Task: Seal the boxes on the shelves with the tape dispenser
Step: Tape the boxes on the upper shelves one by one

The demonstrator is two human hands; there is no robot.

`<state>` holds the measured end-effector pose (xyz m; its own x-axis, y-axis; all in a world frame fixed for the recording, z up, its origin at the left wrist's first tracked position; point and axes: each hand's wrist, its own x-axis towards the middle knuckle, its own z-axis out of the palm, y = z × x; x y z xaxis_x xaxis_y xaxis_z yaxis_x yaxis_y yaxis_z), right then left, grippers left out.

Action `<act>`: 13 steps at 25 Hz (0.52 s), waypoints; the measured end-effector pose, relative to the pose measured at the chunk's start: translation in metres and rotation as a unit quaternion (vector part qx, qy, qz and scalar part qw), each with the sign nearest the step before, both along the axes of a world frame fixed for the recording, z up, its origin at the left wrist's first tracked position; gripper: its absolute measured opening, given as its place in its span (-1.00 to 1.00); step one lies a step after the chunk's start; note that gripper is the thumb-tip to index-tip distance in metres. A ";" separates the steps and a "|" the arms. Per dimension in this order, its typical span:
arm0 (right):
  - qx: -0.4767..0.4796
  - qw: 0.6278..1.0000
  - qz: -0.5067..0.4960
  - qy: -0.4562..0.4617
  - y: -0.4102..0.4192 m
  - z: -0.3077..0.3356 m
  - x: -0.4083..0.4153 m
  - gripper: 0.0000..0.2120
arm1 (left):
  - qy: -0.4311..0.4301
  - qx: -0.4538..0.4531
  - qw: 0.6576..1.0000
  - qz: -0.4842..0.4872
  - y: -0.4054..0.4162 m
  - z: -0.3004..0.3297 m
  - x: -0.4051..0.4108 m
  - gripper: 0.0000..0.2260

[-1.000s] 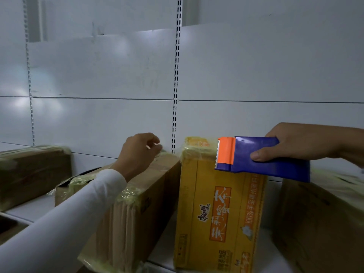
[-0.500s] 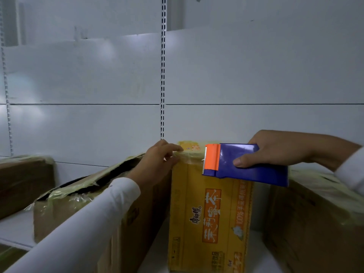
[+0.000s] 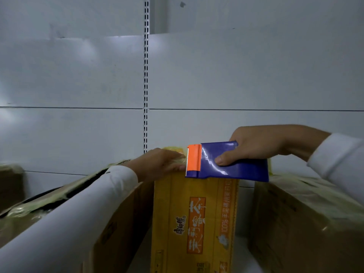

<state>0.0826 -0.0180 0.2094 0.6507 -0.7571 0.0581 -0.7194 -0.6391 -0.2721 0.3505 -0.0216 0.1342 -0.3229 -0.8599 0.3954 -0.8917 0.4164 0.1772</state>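
A tall yellow box with orange print stands upright on the shelf in the middle. My right hand grips a blue tape dispenser with an orange toothed end, held over the box's top right. My left hand lies flat on the box's top left edge, fingers pressing down just beside the dispenser's teeth. The box's top face is mostly hidden behind both hands.
A brown carton with loose yellowish tape and a gaping top sits left of the yellow box. Another brown carton stands to the right. A third is at the far left. White back panels rise behind.
My left hand moved from the left brown carton onto the yellow box's top. The dispenser came down closer to that box's top. The view shifted to the right.
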 end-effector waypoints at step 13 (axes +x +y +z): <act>0.033 0.997 -0.067 -0.019 -0.026 -0.008 -0.100 -0.43 | -0.039 -0.094 0.992 -0.070 -0.017 -0.005 0.018 -0.24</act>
<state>-0.0169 -0.0444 0.2009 0.5416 -0.8402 0.0277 -0.7858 -0.5177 -0.3384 0.3682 -0.0389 0.1290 -0.4694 -0.7182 0.5136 -0.8308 0.5563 0.0186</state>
